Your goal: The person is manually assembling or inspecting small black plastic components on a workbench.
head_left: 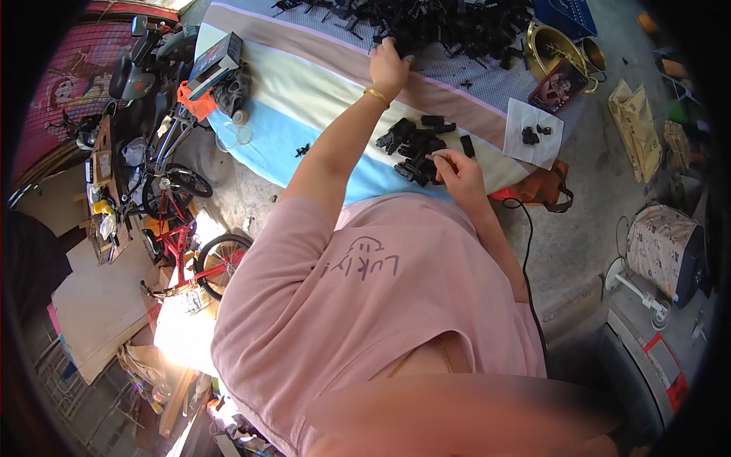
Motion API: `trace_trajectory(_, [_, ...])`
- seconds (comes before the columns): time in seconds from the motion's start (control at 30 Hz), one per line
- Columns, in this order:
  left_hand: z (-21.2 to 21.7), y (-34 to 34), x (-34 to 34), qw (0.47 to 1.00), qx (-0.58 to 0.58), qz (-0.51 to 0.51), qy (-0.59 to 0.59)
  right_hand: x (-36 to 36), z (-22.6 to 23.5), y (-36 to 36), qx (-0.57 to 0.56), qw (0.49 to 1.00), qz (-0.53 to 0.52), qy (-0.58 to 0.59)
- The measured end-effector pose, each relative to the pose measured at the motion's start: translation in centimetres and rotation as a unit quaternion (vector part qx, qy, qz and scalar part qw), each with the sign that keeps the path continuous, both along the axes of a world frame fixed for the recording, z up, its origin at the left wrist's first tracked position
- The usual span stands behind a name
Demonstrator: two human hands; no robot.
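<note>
My left hand [391, 68] reaches to the near edge of a large heap of small black plastic parts [457, 27] at the far side of the table. Its thumb stands apart from the fingers, and the fingertips touch the dark pieces. Close to my body, my right hand [462, 179] is curled with thumb and forefinger together, beside a smaller pile of black plastic parts [415, 145]. Whatever lies between those fingertips is hidden. One loose black part [467, 145] lies just beyond the right hand.
A striped cloth [304, 72] covers the table. On the right are white paper [516, 156] with small black pieces, a phone [558, 85] and a brass-coloured bowl [537, 49]. A box [215, 65] lies at the left. A dark cord [529, 251] hangs beside my right arm.
</note>
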State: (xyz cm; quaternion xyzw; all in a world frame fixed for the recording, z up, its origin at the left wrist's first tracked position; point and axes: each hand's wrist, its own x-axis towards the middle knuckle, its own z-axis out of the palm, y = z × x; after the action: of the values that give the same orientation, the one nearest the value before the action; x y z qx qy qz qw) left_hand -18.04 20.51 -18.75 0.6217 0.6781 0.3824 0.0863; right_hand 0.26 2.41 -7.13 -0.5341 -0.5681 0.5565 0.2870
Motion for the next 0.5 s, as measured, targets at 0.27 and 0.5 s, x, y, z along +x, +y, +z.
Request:
trace_trajectory(0.27, [3.1, -3.2, 0.3, 0.992, -0.051, -0.049, 0.108, 1.2, -0.3, -0.2, 0.011, 0.997, -0.065, 0.051])
trace_trajectory(0.5, [8.9, -12.9, 3.2, 0.924, -0.192, -0.195, -0.268, -0.2, 2.2, 0.9, 0.169, 0.983, -0.063, -0.029])
